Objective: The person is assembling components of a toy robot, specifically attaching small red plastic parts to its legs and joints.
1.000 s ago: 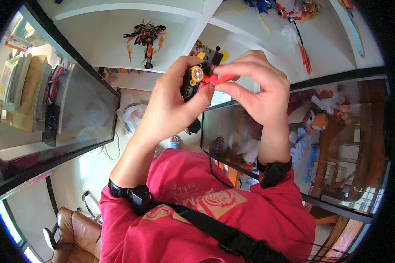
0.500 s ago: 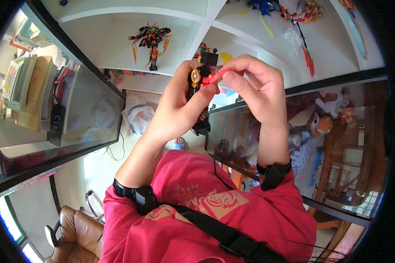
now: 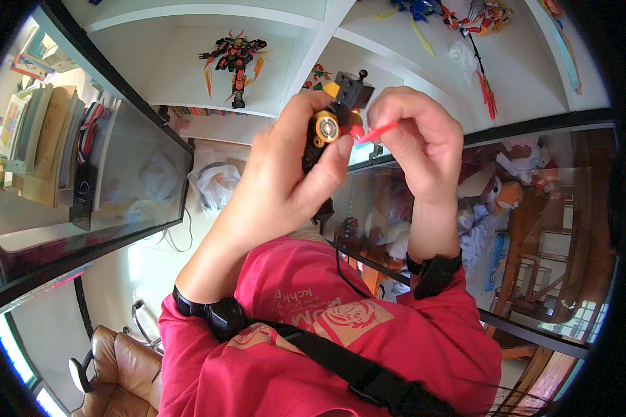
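Note:
My left hand (image 3: 275,170) is wrapped round a black toy figure of building bricks (image 3: 353,94), with a gold round disc (image 3: 327,128) facing up between thumb and fingers. My palm and fingers cover much of the figure, and its lower end shows below the hand. On the right, thumb and forefinger of my right hand (image 3: 424,149) pinch a slim red toy piece (image 3: 381,132). Its left end meets the red part at the figure's side; whether it is joined there I cannot tell.
Beyond my hands stand white shelves (image 3: 181,66) with a black-and-red brick figure (image 3: 236,66) and more toys. Glass doors in black frames (image 3: 410,208) hang open on both sides. A white plastic bag (image 3: 214,187) lies on the floor, and a brown leather chair (image 3: 122,368) stands lower left.
The black figure has turned in my left hand, its gold disc now facing up more. My right hand has shifted slightly right and the red piece lies flatter.

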`<state>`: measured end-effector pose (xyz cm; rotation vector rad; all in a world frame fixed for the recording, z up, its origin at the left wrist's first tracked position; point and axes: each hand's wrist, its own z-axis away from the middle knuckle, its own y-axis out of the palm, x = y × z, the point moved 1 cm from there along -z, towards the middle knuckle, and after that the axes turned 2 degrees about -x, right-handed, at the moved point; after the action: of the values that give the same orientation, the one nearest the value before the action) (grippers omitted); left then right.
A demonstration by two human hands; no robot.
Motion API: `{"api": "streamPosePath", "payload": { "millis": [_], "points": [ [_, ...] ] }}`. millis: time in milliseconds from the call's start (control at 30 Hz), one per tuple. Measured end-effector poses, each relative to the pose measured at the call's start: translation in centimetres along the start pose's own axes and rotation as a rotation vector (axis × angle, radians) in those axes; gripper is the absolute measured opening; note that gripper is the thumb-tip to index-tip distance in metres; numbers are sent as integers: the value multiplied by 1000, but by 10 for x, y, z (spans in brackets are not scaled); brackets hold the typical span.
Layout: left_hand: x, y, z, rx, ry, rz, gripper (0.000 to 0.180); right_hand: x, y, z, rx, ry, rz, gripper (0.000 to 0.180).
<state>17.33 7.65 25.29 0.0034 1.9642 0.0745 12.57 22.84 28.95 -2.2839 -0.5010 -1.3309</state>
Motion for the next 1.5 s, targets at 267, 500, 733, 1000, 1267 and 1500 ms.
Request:
{"api": "streamPosePath", "payload": {
  "millis": [267,500,733,1000,1267,1500],
  "points": [
    [-2,-2,2,-2,39,-60,31,6,9,1,-50,59,-94,11],
    [-11,-8,-3,101,-46,-165,31,11,4,-4,-71,-214,334,10],
    [-10,-5,-1,103,75,-204,27,14,1,-3,-86,205,-101,12],
    [1,-7,-4,34,-67,91,24,21,-6,-7,-3,-366,281,17],
    [-4,-6,-3,141,-62,117,29,18,2,-7,19,-263,322,16],
    [-11,-9,-6,228,-10,79,31,18,1,-7,-18,-302,306,20]
  ]
}}
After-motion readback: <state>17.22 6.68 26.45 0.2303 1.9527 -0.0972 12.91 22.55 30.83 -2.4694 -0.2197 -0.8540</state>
